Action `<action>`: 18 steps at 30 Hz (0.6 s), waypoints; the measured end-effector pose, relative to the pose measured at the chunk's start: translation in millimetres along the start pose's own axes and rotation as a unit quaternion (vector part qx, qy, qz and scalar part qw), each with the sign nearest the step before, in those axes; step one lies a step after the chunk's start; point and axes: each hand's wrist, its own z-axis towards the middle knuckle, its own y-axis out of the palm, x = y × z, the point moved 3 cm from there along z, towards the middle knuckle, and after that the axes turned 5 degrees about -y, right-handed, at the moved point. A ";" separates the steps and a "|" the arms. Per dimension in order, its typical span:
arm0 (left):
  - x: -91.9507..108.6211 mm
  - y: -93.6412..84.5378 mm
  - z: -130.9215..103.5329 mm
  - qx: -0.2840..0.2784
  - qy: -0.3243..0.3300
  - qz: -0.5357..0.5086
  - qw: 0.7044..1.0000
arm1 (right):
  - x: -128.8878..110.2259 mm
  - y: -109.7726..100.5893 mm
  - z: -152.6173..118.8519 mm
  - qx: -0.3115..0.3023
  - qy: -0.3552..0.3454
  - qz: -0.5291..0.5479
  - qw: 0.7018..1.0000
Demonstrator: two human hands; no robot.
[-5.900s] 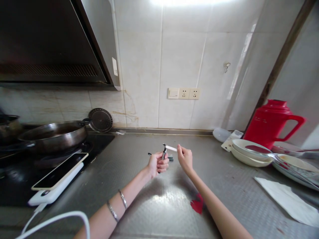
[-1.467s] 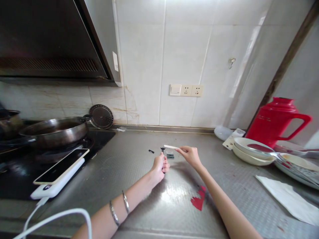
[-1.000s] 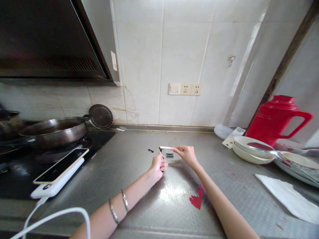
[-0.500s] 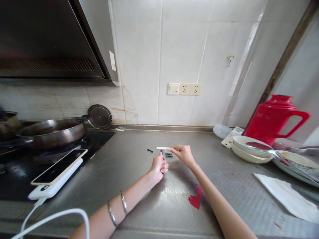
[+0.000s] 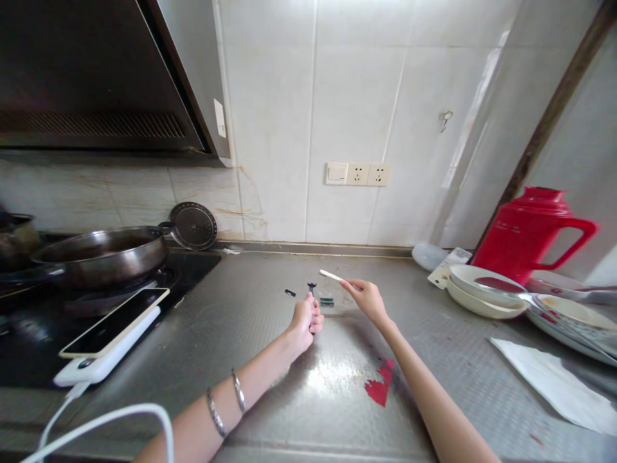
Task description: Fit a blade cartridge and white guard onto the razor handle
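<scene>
My left hand (image 5: 304, 320) is closed around a small dark razor handle (image 5: 311, 287), whose forked top sticks up above the fist. My right hand (image 5: 367, 298) pinches one end of a thin white strip (image 5: 330, 276), which points up and left, apart from the handle's top. On the steel counter (image 5: 270, 334) just behind the hands lie a small cartridge (image 5: 326, 299) and a tiny black piece (image 5: 290, 292).
A wok (image 5: 96, 254) sits on the black hob at left, with a phone on a white power bank (image 5: 108, 337) and a white cable. At right are a red jug (image 5: 527, 235), stacked bowls (image 5: 486, 292), and a white tissue (image 5: 554, 386). A red scrap (image 5: 380, 386) lies near my right forearm.
The white strip lay level over the handle's top half a second ago; now my right hand has drawn back to the right and the strip's free end is tilted up. My left hand barely moved.
</scene>
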 end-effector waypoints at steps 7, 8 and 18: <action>22.1 -0.4 -1.6 -0.051 0.137 0.055 0.988 | -4.8 1.7 1.5 0.047 -0.051 0.067 0.995; 25.3 -0.6 -2.0 -0.059 0.153 0.059 0.985 | -5.6 3.2 0.4 0.049 -0.038 0.061 0.996; 35.6 -2.1 -3.9 -0.078 0.223 0.082 0.968 | -50.6 32.7 -21.7 -0.140 0.082 -0.165 0.973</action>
